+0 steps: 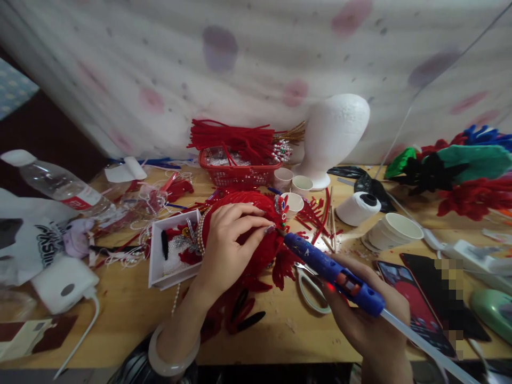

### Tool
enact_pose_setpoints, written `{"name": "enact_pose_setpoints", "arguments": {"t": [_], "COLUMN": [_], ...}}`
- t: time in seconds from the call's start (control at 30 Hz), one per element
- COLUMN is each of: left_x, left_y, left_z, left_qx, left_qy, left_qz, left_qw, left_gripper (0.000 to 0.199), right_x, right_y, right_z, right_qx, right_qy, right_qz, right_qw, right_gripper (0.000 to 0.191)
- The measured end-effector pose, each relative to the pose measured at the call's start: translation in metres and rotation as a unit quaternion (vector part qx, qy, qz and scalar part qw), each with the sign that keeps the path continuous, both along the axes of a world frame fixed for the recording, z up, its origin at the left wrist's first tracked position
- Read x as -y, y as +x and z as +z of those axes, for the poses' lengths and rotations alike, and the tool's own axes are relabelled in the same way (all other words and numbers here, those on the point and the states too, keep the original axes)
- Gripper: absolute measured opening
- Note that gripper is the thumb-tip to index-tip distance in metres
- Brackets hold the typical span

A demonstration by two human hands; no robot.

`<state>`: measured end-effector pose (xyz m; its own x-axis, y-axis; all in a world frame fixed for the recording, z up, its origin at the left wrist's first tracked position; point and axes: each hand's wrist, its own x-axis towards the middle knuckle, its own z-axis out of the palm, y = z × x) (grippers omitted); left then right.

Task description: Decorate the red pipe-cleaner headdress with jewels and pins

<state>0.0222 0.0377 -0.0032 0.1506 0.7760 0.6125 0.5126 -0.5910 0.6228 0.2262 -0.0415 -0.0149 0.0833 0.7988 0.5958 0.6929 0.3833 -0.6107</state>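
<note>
Partly under left hand (229, 242), red piece (262, 205) — glue gun (316, 261) in right hand (370, 320)

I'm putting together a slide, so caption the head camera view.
Left hand on a red ornament, right hand holding a blue glue gun at its edge.

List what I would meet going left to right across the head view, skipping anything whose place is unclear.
Clear plastic bottle → open white box → left hand → white mannequin head → stacked pale cups → green rounded object at the right edge.
</note>
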Motion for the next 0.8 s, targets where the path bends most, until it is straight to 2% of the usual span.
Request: {"name": "enact_pose_setpoints", "arguments": {"t": [0.2,0.53,0.8], "left_x": [0.0003,0.0001,-0.0006], "left_y": [0.0006,-0.0005,-0.0012], "left_z": [-0.0012,0.0002,-0.0009], "left_qx": [0.002,0.009,0.013], "left_qy": [-0.006,-0.011,-0.014], "left_qz": [0.002,-0.001,-0.003], "left_qw": [1.0,1.0,1.0], "left_gripper": [0.012,0.01,0.012], "right_x": [-0.001,0.0007,-0.0006], "right_y": [0.0004,-0.0009,0.001], "right_z": [-0.0005,-0.0015,-0.0029], "right_qx": [0.027,0.018,0.002], "right_qy": [0.006,0.002,0.012], "right_qz": [0.008,-0.005,0.015], "right_qw": [1.0,1.0,1.0], "right_gripper": [0.021,0.021,0.023]}}
